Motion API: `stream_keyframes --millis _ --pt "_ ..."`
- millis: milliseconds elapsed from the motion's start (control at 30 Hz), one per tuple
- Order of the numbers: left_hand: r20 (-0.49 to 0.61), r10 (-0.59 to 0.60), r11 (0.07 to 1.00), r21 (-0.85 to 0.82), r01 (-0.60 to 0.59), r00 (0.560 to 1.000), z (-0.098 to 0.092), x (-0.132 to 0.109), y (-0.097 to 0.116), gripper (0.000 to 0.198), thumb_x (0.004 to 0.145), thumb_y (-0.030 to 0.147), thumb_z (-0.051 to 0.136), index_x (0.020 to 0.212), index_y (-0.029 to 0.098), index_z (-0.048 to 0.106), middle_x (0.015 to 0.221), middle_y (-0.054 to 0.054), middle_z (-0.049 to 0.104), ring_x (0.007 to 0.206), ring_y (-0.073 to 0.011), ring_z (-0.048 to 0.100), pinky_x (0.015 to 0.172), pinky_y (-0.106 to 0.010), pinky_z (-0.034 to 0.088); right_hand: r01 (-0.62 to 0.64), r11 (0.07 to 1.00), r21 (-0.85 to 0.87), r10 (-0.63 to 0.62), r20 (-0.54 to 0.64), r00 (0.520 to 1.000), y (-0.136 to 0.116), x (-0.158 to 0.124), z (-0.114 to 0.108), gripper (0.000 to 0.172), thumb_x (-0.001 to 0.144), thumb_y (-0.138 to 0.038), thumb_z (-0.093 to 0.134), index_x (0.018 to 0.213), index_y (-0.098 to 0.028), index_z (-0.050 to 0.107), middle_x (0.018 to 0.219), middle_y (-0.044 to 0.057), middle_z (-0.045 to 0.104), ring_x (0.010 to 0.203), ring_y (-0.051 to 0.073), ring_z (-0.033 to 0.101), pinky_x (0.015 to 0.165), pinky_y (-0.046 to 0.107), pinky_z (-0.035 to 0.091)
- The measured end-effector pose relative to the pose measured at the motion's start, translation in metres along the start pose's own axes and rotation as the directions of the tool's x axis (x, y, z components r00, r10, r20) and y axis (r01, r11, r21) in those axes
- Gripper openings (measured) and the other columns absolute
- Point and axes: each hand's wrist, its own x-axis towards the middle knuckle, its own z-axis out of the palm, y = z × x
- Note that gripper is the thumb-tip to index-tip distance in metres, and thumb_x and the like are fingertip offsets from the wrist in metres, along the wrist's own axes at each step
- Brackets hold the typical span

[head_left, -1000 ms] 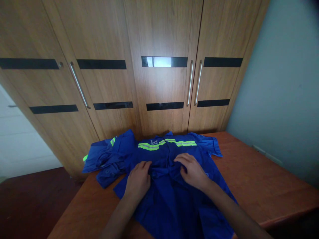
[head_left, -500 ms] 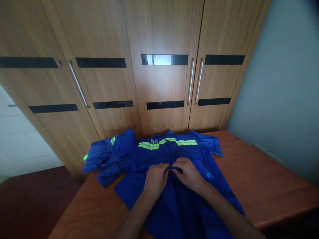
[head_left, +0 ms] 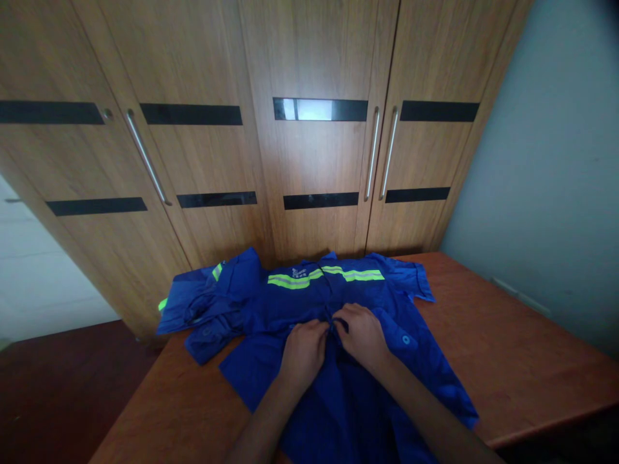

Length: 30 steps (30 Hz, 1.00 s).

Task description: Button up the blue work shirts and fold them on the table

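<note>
A blue work jacket (head_left: 358, 294) with a yellow-green and grey reflective band across the chest lies front up, collar away from me. My left hand (head_left: 305, 348) pinches the front edge of the cloth near the middle. Right beside it, my right hand (head_left: 362, 335) grips the facing edge, fingertips almost meeting the left ones. The fingers hide the exact spot between them, so any button there cannot be made out. On the right lower panel a round button (head_left: 405, 339) shows. The jacket's left sleeve, as I see it, merges into bunched blue cloth (head_left: 207, 309) with reflective strips.
The jacket rests on a reddish-brown wooden table (head_left: 522, 361). Behind it stands a wooden wardrobe (head_left: 319, 161) with black strips and metal handles (head_left: 372, 154), close against the table's far edge. A pale wall (head_left: 541, 180) rises at the right.
Both hands stay at the jacket's middle. The right fingers have curled in a little, closer to the left ones. The view has shifted slightly.
</note>
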Motion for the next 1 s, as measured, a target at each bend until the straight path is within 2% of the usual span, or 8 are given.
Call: stream_keyframes --millis 167,333,533,700,800,867,933,1000 --pt "-0.126 -0.113 0.942 -0.328 0.066 0.986 -0.006 0.002 -0.014 0.029 0.089 0.019 0.043 0.102 0.023 0.068 0.099 -0.004 0.071 0.093 -0.0193 0.065 0.084 -0.030 0.048 0.011 1.000 0.021 -0.010 -0.056 0.998 0.016 0.009 -0.002 0.027 0.084 -0.012 0.050 0.097 -0.026 0.069 0.087 0.003 0.065 0.090 0.019 0.059 0.083 0.028 0.045" --pt "-0.322 -0.339 0.797 -0.597 0.088 0.884 -0.035 0.026 -0.040 0.029 0.087 0.032 0.050 0.100 0.017 0.070 0.099 -0.006 0.073 0.093 -0.0223 0.066 0.087 -0.035 0.049 -0.143 0.990 -0.009 0.135 -0.280 0.950 0.068 0.041 -0.031 0.025 0.086 -0.017 0.048 0.094 -0.024 0.070 0.087 0.003 0.064 0.087 0.019 0.060 0.080 0.029 0.047" --pt "-0.456 -0.263 0.808 -0.586 -0.064 0.850 -0.086 0.081 -0.037 0.026 0.083 0.029 0.054 0.097 0.017 0.071 0.102 -0.006 0.073 0.099 -0.0219 0.064 0.095 -0.037 0.045 -0.124 0.984 -0.127 0.067 -0.381 0.922 0.084 0.107 -0.085 0.028 0.088 -0.019 0.047 0.101 -0.025 0.071 0.092 0.004 0.062 0.087 0.019 0.058 0.072 0.028 0.046" --pt "-0.562 -0.212 0.808 -0.561 -0.179 0.799 -0.127 0.107 -0.020 0.023 0.081 0.026 0.054 0.092 0.017 0.072 0.097 -0.004 0.073 0.095 -0.0210 0.064 0.092 -0.036 0.047 0.013 0.994 -0.106 -0.071 -0.562 0.824 0.069 0.145 -0.126 0.027 0.087 -0.017 0.047 0.096 -0.023 0.072 0.088 0.004 0.057 0.085 0.018 0.055 0.071 0.028 0.044" --pt "-0.602 -0.147 0.827 -0.510 -0.236 0.785 -0.138 0.096 -0.013 0.021 0.082 0.025 0.053 0.088 0.018 0.071 0.092 -0.003 0.072 0.091 -0.0194 0.063 0.087 -0.033 0.047 0.148 0.988 -0.047 -0.142 -0.659 0.738 0.064 0.140 -0.134 0.028 0.088 -0.015 0.045 0.094 -0.023 0.071 0.085 0.003 0.055 0.085 0.018 0.055 0.075 0.030 0.045" --pt "-0.588 -0.071 0.857 -0.450 -0.253 0.806 -0.135 0.076 -0.009 0.020 0.082 0.023 0.052 0.083 0.019 0.071 0.086 -0.002 0.070 0.087 -0.0184 0.062 0.083 -0.031 0.047 0.222 0.975 -0.001 -0.163 -0.684 0.711 0.063 0.122 -0.128 0.027 0.088 -0.015 0.045 0.092 -0.024 0.070 0.084 0.003 0.055 0.085 0.019 0.055 0.077 0.033 0.046" --pt "-0.527 0.013 0.894 -0.375 -0.246 0.850 -0.122 0.050 -0.007 0.022 0.083 0.020 0.048 0.077 0.020 0.069 0.080 -0.002 0.067 0.082 -0.0177 0.061 0.078 -0.031 0.046 0.258 0.965 0.044 -0.166 -0.657 0.736 0.066 0.094 -0.114 0.026 0.087 -0.015 0.046 0.091 -0.024 0.070 0.087 0.004 0.055 0.086 0.019 0.055 0.077 0.035 0.046" --pt "-0.414 0.106 0.928 -0.286 -0.240 0.904 -0.103 0.020 -0.006 0.025 0.083 0.017 0.044 0.073 0.021 0.066 0.077 -0.003 0.065 0.080 -0.0180 0.058 0.077 -0.032 0.044 0.278 0.957 0.080 -0.187 -0.564 0.804 0.070 0.060 -0.095 0.025 0.084 -0.013 0.047 0.089 -0.025 0.068 0.092 0.005 0.055 0.090 0.021 0.055 0.079 0.038 0.046"
